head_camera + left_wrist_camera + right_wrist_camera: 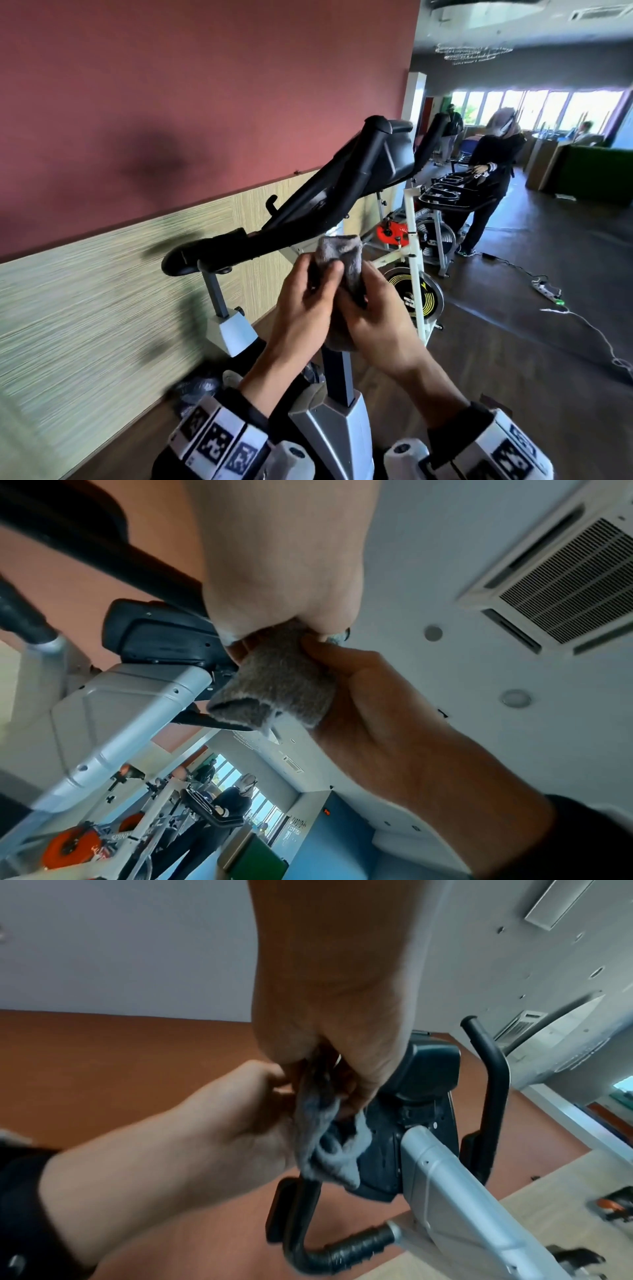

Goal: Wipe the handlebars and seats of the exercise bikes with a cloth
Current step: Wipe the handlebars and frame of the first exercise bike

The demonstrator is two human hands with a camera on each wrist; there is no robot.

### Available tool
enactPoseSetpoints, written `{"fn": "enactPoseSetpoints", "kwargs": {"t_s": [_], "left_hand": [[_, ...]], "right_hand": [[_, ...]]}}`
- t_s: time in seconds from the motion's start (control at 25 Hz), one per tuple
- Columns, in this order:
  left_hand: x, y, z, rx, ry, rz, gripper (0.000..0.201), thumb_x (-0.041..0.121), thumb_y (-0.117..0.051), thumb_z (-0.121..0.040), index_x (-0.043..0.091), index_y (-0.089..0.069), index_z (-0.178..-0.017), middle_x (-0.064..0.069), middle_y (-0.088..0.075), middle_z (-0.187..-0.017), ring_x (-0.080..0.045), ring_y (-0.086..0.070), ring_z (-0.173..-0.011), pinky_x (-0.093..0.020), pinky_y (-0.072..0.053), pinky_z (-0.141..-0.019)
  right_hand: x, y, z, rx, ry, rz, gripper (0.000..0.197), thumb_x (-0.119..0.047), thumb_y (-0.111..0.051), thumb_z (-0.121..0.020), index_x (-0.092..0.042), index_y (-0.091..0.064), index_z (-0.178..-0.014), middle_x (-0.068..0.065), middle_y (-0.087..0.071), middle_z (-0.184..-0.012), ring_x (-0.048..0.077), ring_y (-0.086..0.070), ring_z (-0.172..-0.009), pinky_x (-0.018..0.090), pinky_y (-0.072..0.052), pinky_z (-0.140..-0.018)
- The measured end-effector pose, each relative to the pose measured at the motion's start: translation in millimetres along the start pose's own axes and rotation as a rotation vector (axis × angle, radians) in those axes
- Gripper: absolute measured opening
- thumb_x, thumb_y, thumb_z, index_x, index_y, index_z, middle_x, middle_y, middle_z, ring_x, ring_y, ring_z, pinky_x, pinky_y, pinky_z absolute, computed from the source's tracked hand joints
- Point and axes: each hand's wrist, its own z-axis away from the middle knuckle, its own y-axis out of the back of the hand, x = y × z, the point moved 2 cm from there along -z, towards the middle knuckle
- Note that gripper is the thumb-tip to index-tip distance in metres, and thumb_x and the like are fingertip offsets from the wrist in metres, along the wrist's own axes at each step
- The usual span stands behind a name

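A folded grey cloth [342, 262] is held up in front of me by both hands. My left hand [320, 279] pinches its left side with the thumb on top. My right hand [371, 291] grips its right side and lower end. The left wrist view shows the cloth [277, 688] as a folded roll between the two hands. The right wrist view shows the cloth [323, 1139] hanging bunched below them. Just beyond the cloth runs the bike's black handlebar [308, 202], with a black console [394, 154] at its far end. The cloth is close to the bar; whether they touch is unclear.
The bike's grey post [337, 373] rises between my forearms. A red and beige wall [137, 137] stands close on the left. More bikes [411, 240] line up ahead, and a person in black [489, 178] stands by them. A power strip with cable [548, 291] lies on the floor at right.
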Motion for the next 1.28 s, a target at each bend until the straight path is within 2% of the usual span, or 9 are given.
{"fn": "enactPoseSetpoints", "kwargs": {"t_s": [0.12, 0.2, 0.32, 0.44, 0.56, 0.72, 0.8, 0.96, 1.28], "left_hand": [[14.7, 13.0, -27.2, 0.012, -0.116, -0.070, 0.064, 0.061, -0.055, -0.094, 0.021, -0.052, -0.143, 0.000, -0.060, -0.141, -0.010, -0.056, -0.130, -0.033, -0.045, -0.110], [41.6, 23.3, -57.7, 0.061, -0.295, -0.096, 0.037, 0.041, -0.051, -0.105, 0.012, -0.054, -0.128, 0.001, -0.066, -0.115, 0.004, -0.061, -0.102, -0.018, -0.047, -0.089], [81.1, 7.3, -128.6, 0.070, -0.383, -0.141, 0.029, 0.030, -0.037, -0.111, 0.006, -0.052, -0.114, -0.004, -0.055, -0.099, -0.007, -0.052, -0.082, -0.014, -0.034, -0.072], [80.0, -37.0, -154.8, -0.072, -0.571, -0.255, 0.051, 0.041, -0.018, -0.111, 0.005, -0.054, -0.117, -0.012, -0.059, -0.097, -0.018, -0.054, -0.078, -0.028, -0.035, -0.071], [68.0, -48.1, -153.5, 0.004, -0.662, -0.193, 0.035, 0.035, -0.028, -0.110, 0.010, -0.050, -0.121, -0.002, -0.066, -0.089, -0.019, -0.065, -0.068, -0.032, -0.044, -0.053], [38.8, -25.9, -128.5, 0.031, -0.727, -0.468, 0.034, 0.036, -0.028, -0.110, 0.012, -0.049, -0.122, 0.017, -0.051, -0.077, -0.009, -0.053, -0.058, -0.024, -0.028, -0.053], [35.3, -26.3, -124.3, 0.098, -0.698, -0.552, 0.034, 0.038, -0.028, -0.109, 0.014, -0.050, -0.119, 0.018, -0.050, -0.075, -0.008, -0.049, -0.055, -0.026, -0.022, -0.051], [73.5, -48.7, -152.3, 0.027, -0.580, -0.362, 0.040, 0.043, -0.030, -0.107, 0.011, -0.051, -0.117, 0.000, -0.070, -0.083, -0.026, -0.067, -0.067, -0.038, -0.043, -0.051], [35.4, -22.7, -132.7, 0.037, -0.734, -0.532, 0.045, 0.040, -0.020, -0.106, 0.011, -0.053, -0.117, 0.009, -0.050, -0.076, -0.020, -0.055, -0.059, -0.031, -0.029, -0.052]], "right_hand": [[-31.5, 17.4, -16.1, -0.035, 0.099, 0.164, 0.024, -0.027, -0.066, -0.088, -0.024, -0.059, -0.111, -0.005, -0.057, -0.106, 0.016, -0.058, -0.103, 0.033, -0.049, -0.091], [-56.6, 38.7, -35.3, 0.074, 0.142, 0.174, 0.034, -0.030, -0.064, -0.088, -0.022, -0.054, -0.121, -0.004, -0.060, -0.108, 0.018, -0.060, -0.101, 0.033, -0.050, -0.088], [-81.4, 75.4, -88.2, 0.323, 0.279, 0.334, 0.038, -0.031, -0.055, -0.093, -0.011, -0.056, -0.125, 0.003, -0.060, -0.112, 0.021, -0.059, -0.103, 0.041, -0.051, -0.092], [-87.9, 83.8, -138.9, 0.206, 0.247, 0.515, 0.047, -0.036, -0.042, -0.103, -0.010, -0.053, -0.141, -0.001, -0.055, -0.130, 0.013, -0.052, -0.122, 0.029, -0.042, -0.106], [-77.7, 69.7, -155.3, 0.071, 0.129, 0.506, 0.046, -0.036, -0.038, -0.110, -0.012, -0.049, -0.148, 0.005, -0.056, -0.143, 0.015, -0.050, -0.133, 0.026, -0.037, -0.112], [-68.3, 62.7, -147.0, 0.117, 0.132, 0.330, 0.045, -0.039, -0.036, -0.110, -0.010, -0.053, -0.140, 0.007, -0.059, -0.134, 0.010, -0.053, -0.117, 0.020, -0.041, -0.105], [-66.9, 60.7, -146.2, 0.113, 0.149, 0.326, 0.039, -0.041, -0.037, -0.109, -0.012, -0.055, -0.127, 0.008, -0.058, -0.123, 0.011, -0.054, -0.108, 0.028, -0.043, -0.102], [-66.5, 57.3, -149.3, 0.101, 0.102, 0.256, 0.020, -0.045, -0.038, -0.107, -0.033, -0.048, -0.095, -0.011, -0.046, -0.094, -0.007, -0.048, -0.083, 0.022, -0.039, -0.086], [-60.9, 57.6, -151.3, 0.109, 0.185, 0.340, 0.040, -0.044, -0.039, -0.106, -0.008, -0.051, -0.120, 0.001, -0.049, -0.109, -0.005, -0.046, -0.088, 0.015, -0.038, -0.088]]}}
